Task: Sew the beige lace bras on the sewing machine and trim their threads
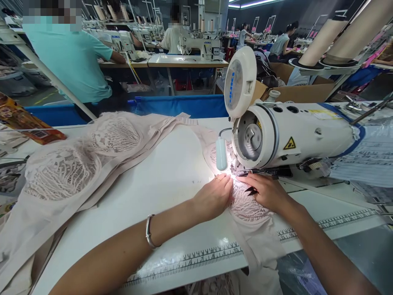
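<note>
A pale pink lace bra (248, 209) lies under the head of a white sewing machine (307, 131), its lower part hanging over the table's front edge. My left hand (215, 196) has its fingers bunched together on the fabric, just in front of the lit needle area. On the right side of the same lace cup, my right hand (270, 192) presses with its fingertips close to the presser foot. Black thread snips (251, 191) stick out from under its palm, blades pointing left. The needle itself is hard to make out in the glare.
More pink lace bras (64, 172) are heaped on the left of the white table (166, 180). A small lamp (221, 153) hangs beside the machine's open round cover (241, 82). A printed ruler (196, 258) runs along the front edge. Thread cones (322, 43) stand at upper right; co-workers sit beyond.
</note>
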{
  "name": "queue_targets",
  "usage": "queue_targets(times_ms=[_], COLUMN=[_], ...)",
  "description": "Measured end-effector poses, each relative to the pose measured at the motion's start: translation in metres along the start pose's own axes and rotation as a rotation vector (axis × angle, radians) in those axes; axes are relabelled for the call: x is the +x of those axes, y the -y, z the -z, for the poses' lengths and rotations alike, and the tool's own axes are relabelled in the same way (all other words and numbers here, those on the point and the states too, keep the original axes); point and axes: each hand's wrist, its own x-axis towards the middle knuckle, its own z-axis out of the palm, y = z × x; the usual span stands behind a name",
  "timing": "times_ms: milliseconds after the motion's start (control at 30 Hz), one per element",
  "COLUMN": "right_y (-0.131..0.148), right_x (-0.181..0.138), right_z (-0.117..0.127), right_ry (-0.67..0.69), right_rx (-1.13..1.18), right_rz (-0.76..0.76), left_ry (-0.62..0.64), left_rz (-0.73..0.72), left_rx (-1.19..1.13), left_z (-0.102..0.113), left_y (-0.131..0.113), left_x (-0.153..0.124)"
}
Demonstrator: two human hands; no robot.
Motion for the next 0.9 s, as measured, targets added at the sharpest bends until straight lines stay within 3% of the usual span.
queue_targets(times_ms=[133, 300, 700, 800, 900], right_y=[0.001, 0.002, 0.006, 0.006, 0.006], right_x=[0.001, 0.001, 0.001, 0.0, 0.0], right_z=[0.002, 0.002, -0.001, -0.003, -0.006], right_ry=[0.016, 0.002, 0.023, 0.025, 0.025], right_rx=[0.025, 0.017, 0.087, 0.111, 0.139], right_rz=[-0.013, -0.014, -0.014, -0.027, -0.037], left_ry=[-0.07, -0.067, 0.063, 0.026, -0.013], left_rz=[-0.039, -0.044, -0.072, -0.044, -0.011], left_rx=[-0.049, -0.116, -0.177, -0.088, -0.045], left_z=[-0.001, 0.0, 0.02, 0.022, 0.015], left_y=[0.009, 0.019, 0.051, 0.045, 0.023], left_x=[-0.002, -0.001, 0.009, 0.01, 0.01])
